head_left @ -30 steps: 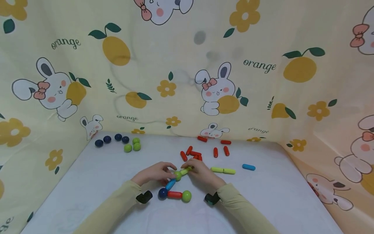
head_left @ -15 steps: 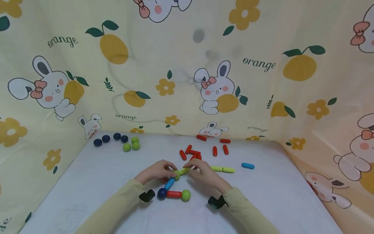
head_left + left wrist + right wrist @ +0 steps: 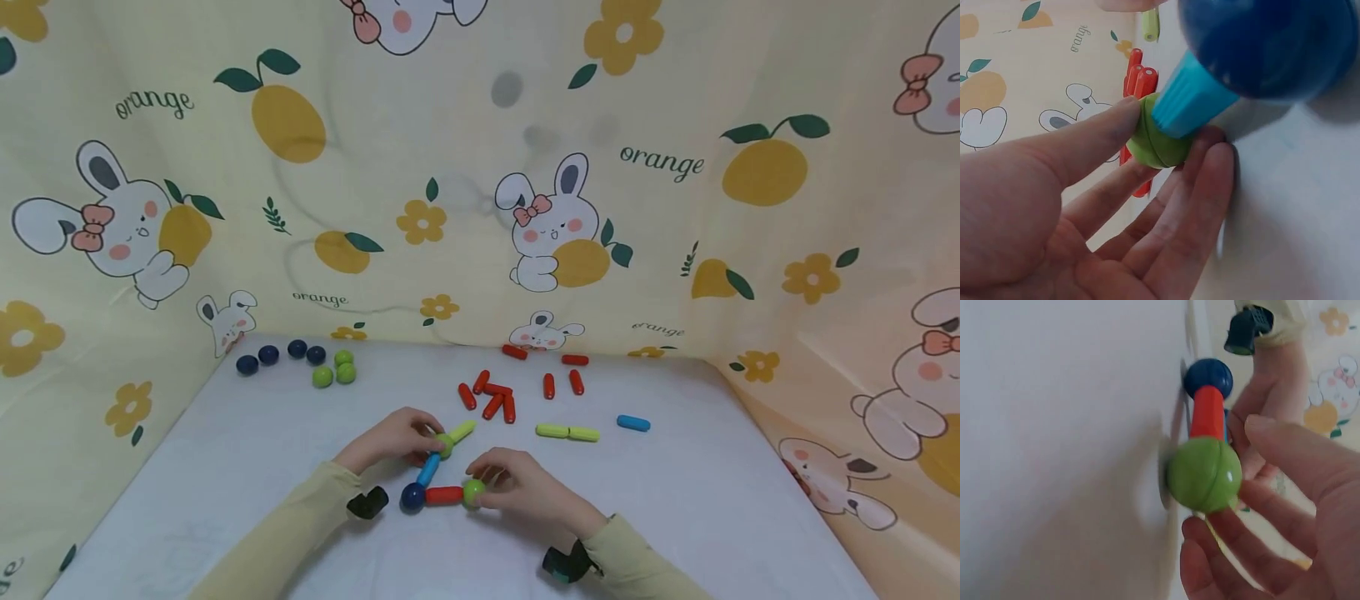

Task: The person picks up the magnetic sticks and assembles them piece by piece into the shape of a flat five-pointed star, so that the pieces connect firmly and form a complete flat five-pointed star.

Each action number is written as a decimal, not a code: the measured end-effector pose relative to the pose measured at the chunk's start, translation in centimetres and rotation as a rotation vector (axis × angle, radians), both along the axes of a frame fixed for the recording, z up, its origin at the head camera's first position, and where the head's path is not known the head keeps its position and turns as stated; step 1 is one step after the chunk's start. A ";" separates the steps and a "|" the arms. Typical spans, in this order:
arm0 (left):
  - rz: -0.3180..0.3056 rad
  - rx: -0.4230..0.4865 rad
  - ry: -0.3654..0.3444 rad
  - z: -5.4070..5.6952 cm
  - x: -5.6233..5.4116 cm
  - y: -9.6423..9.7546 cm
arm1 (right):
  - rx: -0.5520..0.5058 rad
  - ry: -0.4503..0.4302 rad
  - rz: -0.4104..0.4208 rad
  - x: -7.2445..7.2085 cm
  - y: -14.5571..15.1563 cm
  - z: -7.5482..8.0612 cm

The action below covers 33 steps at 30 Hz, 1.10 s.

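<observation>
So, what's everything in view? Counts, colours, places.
Loose balls: four, dark blue, far left
Neighbouring balls: three, green, beside those
Scattered rods: nine, red, far side, right of centre
Paired rods: two, yellow-green, right of centre
Lone rod: one, blue, farther right
Chain balls: three, one dark blue, two green, front centre
Chain rods: three, red, blue, yellow-green, meeting those balls
Table: one, white, underneath
Printed backdrop: one, cream, behind
Wrist cameras: two, black, at wrists
Sleeves: two, beige, forearms
Left hand: one, pinching chain's far green ball
Right hand: one, at chain's near green ball
</observation>
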<state>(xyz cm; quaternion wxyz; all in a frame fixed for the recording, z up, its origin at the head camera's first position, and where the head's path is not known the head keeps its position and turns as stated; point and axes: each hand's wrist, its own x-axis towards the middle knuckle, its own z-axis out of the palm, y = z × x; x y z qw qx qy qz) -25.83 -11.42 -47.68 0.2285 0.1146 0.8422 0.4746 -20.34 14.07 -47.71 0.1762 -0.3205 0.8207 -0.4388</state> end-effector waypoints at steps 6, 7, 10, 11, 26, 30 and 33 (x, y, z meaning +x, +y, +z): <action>0.033 -0.001 0.007 0.1 0.2 -0.7 | 0.029 -0.023 -0.104 0.8 -1.0 -0.6; 0.040 -0.002 0.006 0.1 0.3 -0.9 | 0.040 -0.023 -0.117 0.8 -1.1 -0.7; 0.059 0.001 0.009 0.1 0.7 -1.3 | 0.067 0.000 -0.148 0.9 -1.3 -0.5; 0.067 0.009 0.004 0.0 0.8 -1.5 | 0.072 0.012 -0.156 0.8 -1.2 -0.5; 0.072 0.064 0.006 -0.5 3.9 -2.4 | 0.057 0.048 -0.257 -2.3 0.2 -0.6; 0.104 0.092 0.012 -0.5 4.8 -2.1 | 0.039 0.045 -0.257 -3.2 0.1 -0.6; 0.131 0.121 0.003 -0.5 5.3 -2.2 | 0.030 0.035 -0.260 -3.7 0.0 -0.5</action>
